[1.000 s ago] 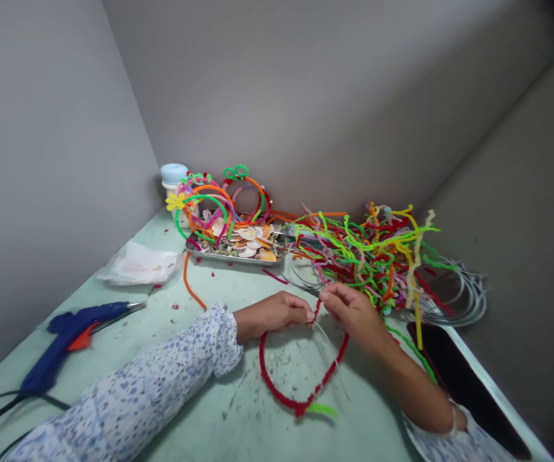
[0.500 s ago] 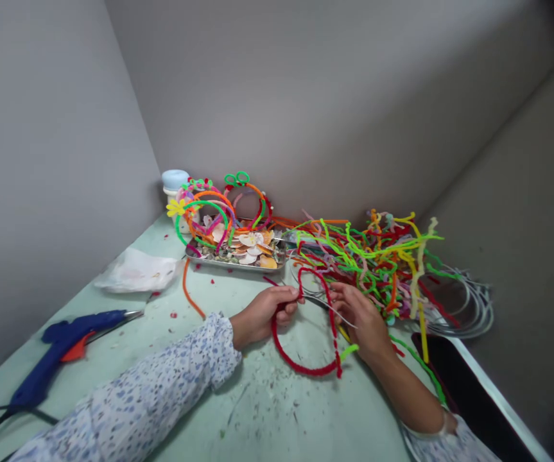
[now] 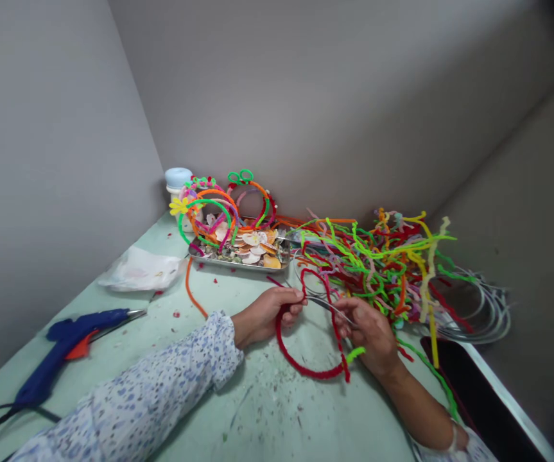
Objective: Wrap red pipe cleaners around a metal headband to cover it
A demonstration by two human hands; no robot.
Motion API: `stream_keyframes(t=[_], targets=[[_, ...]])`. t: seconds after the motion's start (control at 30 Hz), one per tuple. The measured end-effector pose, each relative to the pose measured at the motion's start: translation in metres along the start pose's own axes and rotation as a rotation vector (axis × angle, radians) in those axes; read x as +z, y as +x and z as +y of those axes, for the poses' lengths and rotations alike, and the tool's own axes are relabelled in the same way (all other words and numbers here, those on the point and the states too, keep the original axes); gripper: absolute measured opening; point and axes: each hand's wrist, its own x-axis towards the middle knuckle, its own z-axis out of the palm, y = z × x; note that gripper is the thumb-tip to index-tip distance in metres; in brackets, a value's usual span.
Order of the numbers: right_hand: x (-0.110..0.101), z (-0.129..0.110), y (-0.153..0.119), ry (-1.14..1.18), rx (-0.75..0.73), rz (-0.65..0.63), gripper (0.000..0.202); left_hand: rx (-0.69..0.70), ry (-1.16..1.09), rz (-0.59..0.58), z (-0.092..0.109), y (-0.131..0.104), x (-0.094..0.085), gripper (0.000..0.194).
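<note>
Here's my left hand [image 3: 271, 314], closed in a tight pinch on the red fuzzy loop [image 3: 322, 375], which hangs between my hands just above the surface [image 3: 277, 423]. My right hand [image 3: 368, 330] is half curled by the thin wire [image 3: 322, 300] — how firmly it grips, I can't tell. Right behind it crowds the tangled pile of fuzzy stems [image 3: 377, 256], with a wire coil [image 3: 498, 314] beyond and a dark flat slab [image 3: 479, 398] beside my forearm. Over left — blue glue gun [image 3: 60, 353], plastic bag [image 3: 142, 269], and colourful headbands [image 3: 214, 191] at the shell tray [image 3: 238, 266].
</note>
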Motion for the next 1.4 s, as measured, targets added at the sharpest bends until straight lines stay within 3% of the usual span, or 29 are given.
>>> stream_keyframes(t=[0.3, 0.63, 0.93, 1.17, 1.4], targets=[[-0.003, 0.009, 0.007, -0.084, -0.017, 0.06, 0.019, -0.094, -0.065, 0.052, 0.008, -0.004, 0.003, 0.016], [-0.002, 0.005, 0.012, 0.016, 0.048, 0.074, 0.024, -0.019, -0.104, -0.019, 0.005, -0.003, 0.0, 0.015], [-0.004, 0.004, 0.011, -0.001, 0.06, 0.038, 0.023, -0.005, -0.045, 0.01, 0.006, -0.001, -0.006, 0.014], [-0.003, -0.003, 0.011, 0.156, 0.105, 0.044, 0.031, -0.011, -0.052, 0.007, 0.007, 0.0, -0.004, 0.02], [-0.001, 0.003, 0.013, 0.031, 0.121, -0.094, 0.035, -0.077, -0.097, -0.075, 0.008, -0.006, 0.0, 0.016]])
